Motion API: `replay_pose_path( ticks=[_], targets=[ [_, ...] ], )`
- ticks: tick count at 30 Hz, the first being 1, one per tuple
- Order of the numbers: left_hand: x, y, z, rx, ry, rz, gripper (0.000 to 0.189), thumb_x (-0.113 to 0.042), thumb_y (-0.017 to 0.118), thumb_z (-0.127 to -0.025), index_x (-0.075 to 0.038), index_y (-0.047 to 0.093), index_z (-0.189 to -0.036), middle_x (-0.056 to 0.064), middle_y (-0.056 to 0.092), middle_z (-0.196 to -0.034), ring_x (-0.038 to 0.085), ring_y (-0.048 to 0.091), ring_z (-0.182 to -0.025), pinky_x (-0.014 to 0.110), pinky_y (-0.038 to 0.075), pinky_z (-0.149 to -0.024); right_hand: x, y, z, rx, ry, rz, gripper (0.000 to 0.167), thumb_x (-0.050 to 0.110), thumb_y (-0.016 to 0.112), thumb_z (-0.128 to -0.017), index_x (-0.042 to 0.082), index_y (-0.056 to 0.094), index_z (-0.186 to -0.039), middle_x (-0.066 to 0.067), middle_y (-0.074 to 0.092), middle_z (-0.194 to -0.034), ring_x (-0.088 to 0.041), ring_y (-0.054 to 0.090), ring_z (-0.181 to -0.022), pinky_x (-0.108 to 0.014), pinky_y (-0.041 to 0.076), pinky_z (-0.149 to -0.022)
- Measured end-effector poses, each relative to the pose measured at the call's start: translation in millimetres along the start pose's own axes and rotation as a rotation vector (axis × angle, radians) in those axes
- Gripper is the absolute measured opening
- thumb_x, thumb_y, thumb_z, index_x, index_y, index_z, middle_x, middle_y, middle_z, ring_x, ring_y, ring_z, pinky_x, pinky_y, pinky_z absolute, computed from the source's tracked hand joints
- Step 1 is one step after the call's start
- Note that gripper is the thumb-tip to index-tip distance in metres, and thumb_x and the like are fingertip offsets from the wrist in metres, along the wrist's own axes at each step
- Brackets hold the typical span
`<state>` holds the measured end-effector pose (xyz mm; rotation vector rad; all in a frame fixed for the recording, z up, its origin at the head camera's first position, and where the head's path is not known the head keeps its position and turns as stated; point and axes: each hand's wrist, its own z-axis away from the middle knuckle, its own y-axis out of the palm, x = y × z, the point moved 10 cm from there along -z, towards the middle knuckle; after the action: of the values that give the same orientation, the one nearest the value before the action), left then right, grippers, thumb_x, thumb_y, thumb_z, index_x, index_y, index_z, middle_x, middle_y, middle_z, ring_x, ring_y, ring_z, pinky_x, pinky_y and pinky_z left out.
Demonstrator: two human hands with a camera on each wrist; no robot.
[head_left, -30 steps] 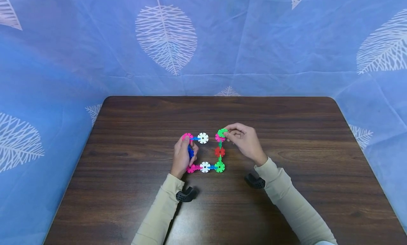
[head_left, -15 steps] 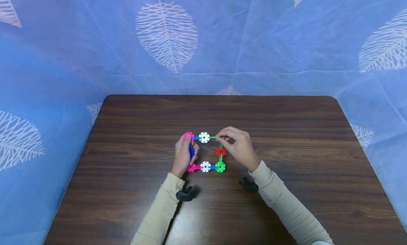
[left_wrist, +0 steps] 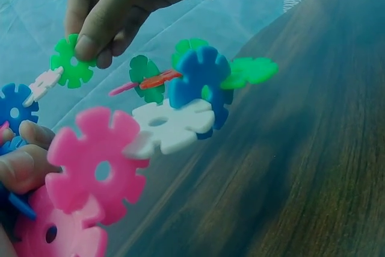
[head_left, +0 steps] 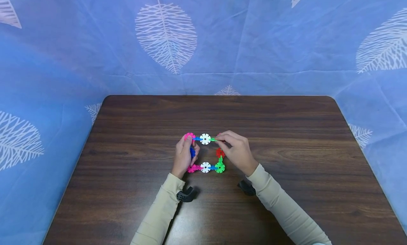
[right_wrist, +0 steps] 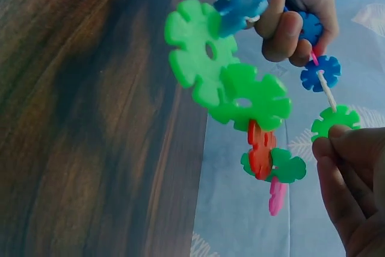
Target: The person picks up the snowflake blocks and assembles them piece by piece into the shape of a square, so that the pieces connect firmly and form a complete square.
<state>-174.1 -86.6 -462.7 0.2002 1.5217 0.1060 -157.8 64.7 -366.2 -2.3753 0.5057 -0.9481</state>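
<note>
My left hand [head_left: 182, 156] grips the left side of a chain of flower-shaped interlocking discs, at a pink disc [head_left: 190, 136] and a blue disc [head_left: 192, 152]. Thumb and fingers of my right hand [head_left: 237, 151] pinch a green disc [right_wrist: 335, 120], edge-on in the head view. This green disc meets the upper white disc [head_left: 205, 139], which a blue disc [right_wrist: 320, 74] links to the held side. Along the chain's near side run a pink, a white [head_left: 205, 167] and a green disc [head_left: 220, 167]. A red disc [right_wrist: 260, 148] follows, then a green one and a loose pink end [right_wrist: 277, 195].
The chain is held over a dark wood-grain table [head_left: 286, 202]. Behind the table hangs a blue cloth [head_left: 222, 43] with white leaf prints. Black wrist cameras [head_left: 187, 194] sit at both cuffs.
My right hand has moved left, turning the green disc edge-on and bringing it from beside the pink end to the upper white disc. The left hand has kept its grip, almost still.
</note>
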Motion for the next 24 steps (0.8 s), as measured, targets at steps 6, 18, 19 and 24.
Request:
replay_pose_path(
  ticks=[6,18,19,24],
  targets=[
    [-1.7,0.4,2.1,-0.010,0.014,-0.009,0.034,-0.025,0.031,-0.103,-0.001,0.040,-0.080,0.004,0.045,-0.056,0.009,0.034,-0.031,0.022,0.027,-0.027,2,-2,3.9,-0.050,-0.015,0.019,0.018,-0.007,0.077,-0.071,0.002,0.072,-0.086,-0.006,0.070,-0.084,-0.015,0.068,-0.077,-0.027,0.057,-0.067],
    [-34.2,19.1,11.2,0.034,0.054,-0.085,0.032,-0.011,0.026,-0.104,0.006,0.038,-0.080,0.005,0.045,-0.056,0.009,0.036,-0.034,0.019,0.029,-0.030,-2,-5,12.5,-0.131,-0.011,-0.001,0.020,-0.010,0.077,-0.069,0.001,0.070,-0.084,-0.008,0.070,-0.084,-0.018,0.068,-0.078,-0.028,0.057,-0.070],
    [-32.6,18.9,10.0,0.037,0.059,-0.088,0.032,-0.012,0.027,-0.104,0.007,0.038,-0.080,0.005,0.045,-0.057,0.009,0.036,-0.034,0.019,0.030,-0.030,-3,-6,12.1,-0.135,-0.007,-0.001,0.020,-0.009,0.077,-0.070,0.001,0.071,-0.085,-0.008,0.070,-0.084,-0.018,0.068,-0.077,-0.029,0.057,-0.071],
    [-13.4,12.3,3.3,0.039,0.029,-0.013,0.033,-0.015,0.028,-0.104,0.003,0.037,-0.078,0.003,0.045,-0.056,0.009,0.035,-0.032,0.020,0.029,-0.029,-2,-7,7.2,-0.105,0.012,-0.006,0.016,-0.001,0.077,-0.074,0.001,0.072,-0.089,-0.009,0.070,-0.088,-0.018,0.068,-0.078,-0.030,0.058,-0.071]
  ],
)
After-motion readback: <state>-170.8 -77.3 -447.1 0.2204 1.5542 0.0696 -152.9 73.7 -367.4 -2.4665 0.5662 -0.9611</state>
